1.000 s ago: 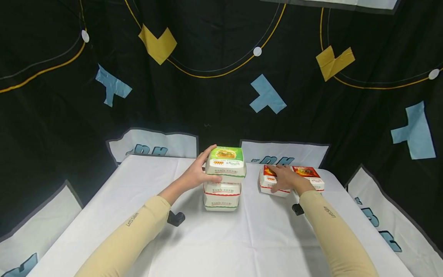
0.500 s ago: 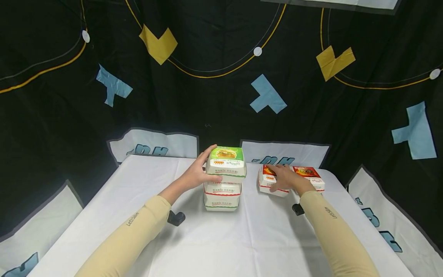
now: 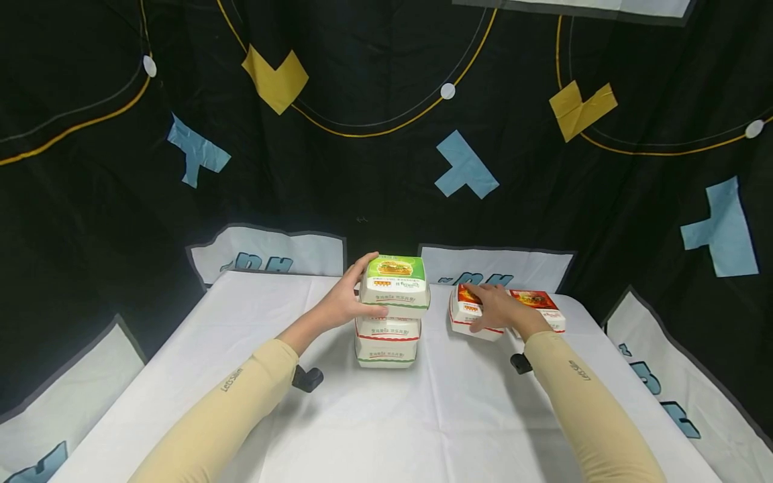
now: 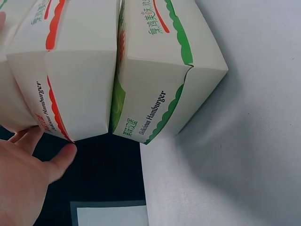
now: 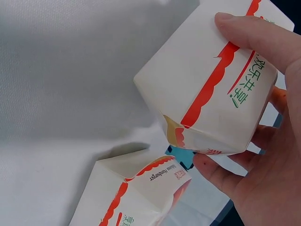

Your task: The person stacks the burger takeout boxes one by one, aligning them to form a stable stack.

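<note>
At the left fingers nothing much has changed: the left hand grasps the white cardboard burger box with a green printed top, thumb on its near face and the others round its far side. Directly below the thumb come the white cardboard box with a red scalloped stripe, then the white cardboard box with green trim on the white-clothed table. The stack stands as it did, so the left side looks steady.

Farther right, the change is slight: the right hand and the white cardboard burger box with a red printed top in its grasp have edged toward the left fingers. That suggests a firm hold and a box being moved; whether its underside is clear of the table is hard to judge from here.

Just right of those fingers, partly hidden behind the hand and wrist, sits a second red-topped white cardboard box, the nearest obstacle. Bare table separates the right fingers' box from the stack, with nothing between them. Beyond both hands' fingers hangs a black cloth backdrop.
</note>
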{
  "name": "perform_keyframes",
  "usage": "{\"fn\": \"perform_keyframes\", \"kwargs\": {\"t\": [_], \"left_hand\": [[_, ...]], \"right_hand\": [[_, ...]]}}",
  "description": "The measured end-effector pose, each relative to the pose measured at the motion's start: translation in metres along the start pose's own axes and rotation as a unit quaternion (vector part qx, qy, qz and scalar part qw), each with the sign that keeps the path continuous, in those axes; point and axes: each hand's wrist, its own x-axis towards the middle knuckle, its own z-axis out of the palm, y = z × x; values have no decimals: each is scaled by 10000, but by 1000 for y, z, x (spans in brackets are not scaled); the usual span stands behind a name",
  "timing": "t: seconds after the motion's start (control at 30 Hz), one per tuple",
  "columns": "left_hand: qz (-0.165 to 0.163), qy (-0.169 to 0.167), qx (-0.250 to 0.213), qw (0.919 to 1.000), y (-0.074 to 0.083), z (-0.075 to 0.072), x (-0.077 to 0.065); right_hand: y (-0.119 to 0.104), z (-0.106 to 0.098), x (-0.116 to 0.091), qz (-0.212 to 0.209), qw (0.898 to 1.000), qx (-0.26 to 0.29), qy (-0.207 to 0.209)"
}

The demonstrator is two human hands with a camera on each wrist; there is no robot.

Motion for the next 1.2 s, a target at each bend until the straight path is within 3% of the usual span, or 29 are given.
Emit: {"fn": "perform_keyframes", "kwargs": {"t": [0.6, 1.2], "left_hand": [[25, -138, -57, 9999, 0, -1, 2], [-48, -106, -85, 9999, 0, -3, 0]], "right_hand": [[-4, -10, -11, -113, 9996, 72, 268], [-15, -30, -18, -383, 9974, -318, 517]]}}
